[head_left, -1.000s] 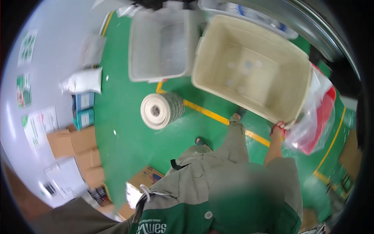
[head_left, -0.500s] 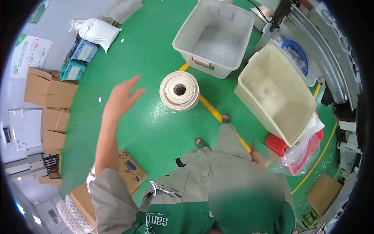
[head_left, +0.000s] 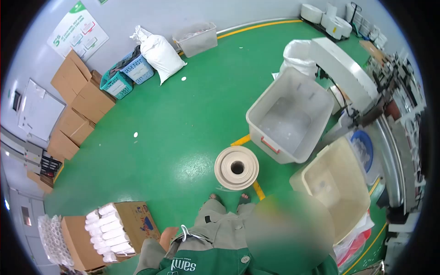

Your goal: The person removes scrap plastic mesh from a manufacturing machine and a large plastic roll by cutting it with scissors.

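Observation:
My left hand (head_left: 168, 234) is low by my left hip, partly behind the grey sleeve, and its fingers cannot be made out. It is nearest to an open cardboard box (head_left: 133, 220) filled with white wrapped bundles (head_left: 110, 231). My right hand does not show; a blurred round patch covers that side of my body. In front of my feet a thick cream-white roll of sheet material (head_left: 224, 169) stands upright on the green floor, its hollow core facing up. Neither hand is seen touching the roll.
A grey tub (head_left: 286, 123) and a cream tub (head_left: 327, 183) stand at the right beside a machine (head_left: 389, 156). Cardboard boxes (head_left: 94, 103), blue baskets (head_left: 137, 71) and a white sack (head_left: 162, 55) line the left wall. Bubble wrap (head_left: 52, 238) lies at lower left.
My left hand, outstretched over the floor before, has come down to my hip. My right hand has gone out of sight. The view has shifted, and the roll now appears closer to my feet.

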A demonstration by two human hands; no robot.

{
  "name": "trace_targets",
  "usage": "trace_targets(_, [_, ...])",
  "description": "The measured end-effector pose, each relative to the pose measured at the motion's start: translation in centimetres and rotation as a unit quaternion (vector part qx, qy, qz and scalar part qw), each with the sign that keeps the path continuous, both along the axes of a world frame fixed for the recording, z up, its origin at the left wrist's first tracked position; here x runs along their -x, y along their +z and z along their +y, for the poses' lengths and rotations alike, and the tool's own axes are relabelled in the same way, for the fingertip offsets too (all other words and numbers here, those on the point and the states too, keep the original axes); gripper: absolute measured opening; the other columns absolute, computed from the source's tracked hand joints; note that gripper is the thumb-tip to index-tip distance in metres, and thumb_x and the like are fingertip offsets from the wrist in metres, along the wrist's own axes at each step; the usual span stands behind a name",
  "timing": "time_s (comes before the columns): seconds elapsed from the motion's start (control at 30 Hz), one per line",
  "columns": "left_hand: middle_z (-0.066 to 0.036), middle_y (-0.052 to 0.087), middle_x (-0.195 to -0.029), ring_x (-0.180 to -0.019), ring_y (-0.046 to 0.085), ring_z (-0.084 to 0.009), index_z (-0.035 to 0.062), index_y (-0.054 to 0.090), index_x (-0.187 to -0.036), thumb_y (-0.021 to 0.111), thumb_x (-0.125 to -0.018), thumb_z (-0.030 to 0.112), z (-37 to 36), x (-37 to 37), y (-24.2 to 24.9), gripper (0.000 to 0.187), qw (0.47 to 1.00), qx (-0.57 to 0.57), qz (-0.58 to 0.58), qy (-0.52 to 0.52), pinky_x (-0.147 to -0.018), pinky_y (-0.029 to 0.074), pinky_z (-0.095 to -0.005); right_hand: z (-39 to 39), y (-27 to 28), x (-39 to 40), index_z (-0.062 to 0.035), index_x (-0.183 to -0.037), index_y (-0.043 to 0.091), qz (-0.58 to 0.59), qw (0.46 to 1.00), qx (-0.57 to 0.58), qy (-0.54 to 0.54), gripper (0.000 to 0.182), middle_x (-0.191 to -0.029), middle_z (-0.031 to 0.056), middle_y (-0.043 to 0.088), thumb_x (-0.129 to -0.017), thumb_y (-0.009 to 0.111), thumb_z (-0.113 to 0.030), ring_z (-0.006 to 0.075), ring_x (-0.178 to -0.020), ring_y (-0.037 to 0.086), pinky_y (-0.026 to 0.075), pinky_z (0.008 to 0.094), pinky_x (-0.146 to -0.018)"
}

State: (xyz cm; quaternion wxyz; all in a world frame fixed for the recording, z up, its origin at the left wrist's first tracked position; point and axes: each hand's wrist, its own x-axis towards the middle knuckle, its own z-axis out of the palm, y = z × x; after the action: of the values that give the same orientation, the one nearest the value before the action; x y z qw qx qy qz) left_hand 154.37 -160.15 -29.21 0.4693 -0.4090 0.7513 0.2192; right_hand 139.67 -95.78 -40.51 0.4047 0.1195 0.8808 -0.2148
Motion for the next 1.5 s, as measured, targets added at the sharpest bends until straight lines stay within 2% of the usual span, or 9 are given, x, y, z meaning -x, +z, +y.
trace_targets(0.07, [-0.02,0.064,-0.102,-0.088,0.063,-0.0313,0.0061,0.061,-0.113,0.046,-0.087,0.042,1.1,1.6,1.8,0.047,0.983,-0.009,0.13,0.127,-0.072,0.052,-0.0401,-2.6,7.4,6.8,-0.0015,-0.068,0.068,-0.088,0.994,-0.026,-0.067,0.035,-0.061,0.0154,0.063,-0.066,0.071,-0.036,0.0271,-0.062,0.065,0.05,0.0379,-0.06])
trace_targets(0.13, [-0.018,0.065,-0.104,-0.088,0.064,-0.0286,0.0066,0.06,-0.117,0.048,-0.088,0.041,-3.0,2.3,-6.8,0.046,0.929,0.01,0.299,-0.219,-0.077,0.051,-0.0381,-4.1,10.7,11.4,-0.0003,-0.081,0.067,0.04,0.999,0.017,-0.023,0.029,-0.079,0.0214,0.066,-0.067,0.064,-0.026,0.0344,-0.08,0.065,0.051,0.0406,-0.071])
trace_targets(0.23, [-0.013,0.066,-0.102,-0.084,0.065,-0.0225,0.0028,0.059,-0.118,0.052,-0.089,0.038,-0.7,10.7,2.1,0.046,0.981,-0.077,0.178,0.013,-0.078,0.05,-0.0344,-5.9,10.4,17.1,-0.004,-0.097,0.064,0.029,0.997,-0.003,-0.069,0.036,-0.1,0.0189,0.066,-0.068,0.066,-0.025,0.0337,-0.095,0.063,0.051,0.0405,-0.078])
trace_targets(0.5, [-0.007,0.066,-0.096,-0.081,0.064,-0.0168,0.0003,0.054,-0.123,0.051,-0.092,0.038,-5.6,25.6,2.3,0.048,0.963,-0.144,0.222,-0.045,-0.066,0.05,-0.0314,-15.4,9.5,22.0,-0.0034,-0.087,0.065,0.127,0.987,0.014,-0.096,0.031,-0.089,0.0191,0.067,-0.072,0.063,-0.031,0.0346,-0.085,0.065,0.051,0.0431,-0.074])
trace_targets(0.77, [-0.002,0.063,-0.094,-0.082,0.061,-0.0175,0.0076,0.056,-0.115,0.054,-0.09,0.031,-20.6,40.4,0.3,0.034,0.978,-0.128,0.166,-0.001,-0.063,0.05,-0.0312,-23.4,5.3,21.6,-0.0029,-0.092,0.069,-0.102,0.986,-0.079,-0.103,0.037,-0.094,0.018,0.068,-0.066,0.068,-0.029,0.0307,-0.09,0.066,0.052,0.0391,-0.077])
trace_targets(0.9, [-0.009,0.062,-0.081,-0.077,0.061,-0.0222,0.0051,0.059,-0.098,0.054,-0.086,0.025,-32.0,48.2,-4.5,0.023,0.826,-0.112,0.237,-0.499,-0.062,0.048,-0.0387,-28.5,11.1,23.2,-0.0035,-0.092,0.07,-0.144,0.973,-0.092,-0.153,0.039,-0.099,0.0181,0.068,-0.064,0.07,-0.03,0.0294,-0.093,0.066,0.053,0.0378,-0.077])
trace_targets(0.97, [-0.007,0.056,-0.064,-0.062,0.055,-0.0196,0.0034,0.06,-0.081,0.052,-0.085,0.028,-34.3,53.8,-8.0,0.026,0.85,-0.078,0.275,-0.442,-0.054,0.043,-0.0352,-30.3,11.8,23.8,-0.0023,-0.089,0.069,-0.115,0.974,-0.031,-0.193,0.038,-0.093,0.0203,0.067,-0.063,0.07,-0.03,0.0306,-0.089,0.066,0.053,0.0381,-0.076])
trace_targets(1.17, [-0.004,0.062,-0.082,-0.067,0.054,-0.0132,0.0066,0.062,-0.113,0.054,-0.087,0.036,-22.2,75.8,-4.1,0.04,0.919,-0.172,0.328,-0.131,-0.054,0.041,-0.0276,-35.5,11.6,29.1,-0.0067,-0.089,0.069,-0.018,0.967,-0.058,-0.246,0.031,-0.091,0.0166,0.068,-0.065,0.065,-0.026,0.0339,-0.086,0.065,0.051,0.0419,-0.075])
trace_targets(1.5, [-0.014,0.065,-0.108,-0.094,0.061,-0.0259,0.0049,0.058,-0.122,0.055,-0.089,0.035,-14.6,100.5,1.3,0.045,0.899,-0.198,0.274,-0.279,-0.086,0.046,-0.0358,-34.2,9.5,53.4,-0.0099,-0.096,0.068,-0.009,0.955,0.001,-0.297,0.045,-0.096,0.0165,0.067,-0.062,0.072,-0.04,0.0321,-0.09,0.064,0.051,0.04,-0.075])
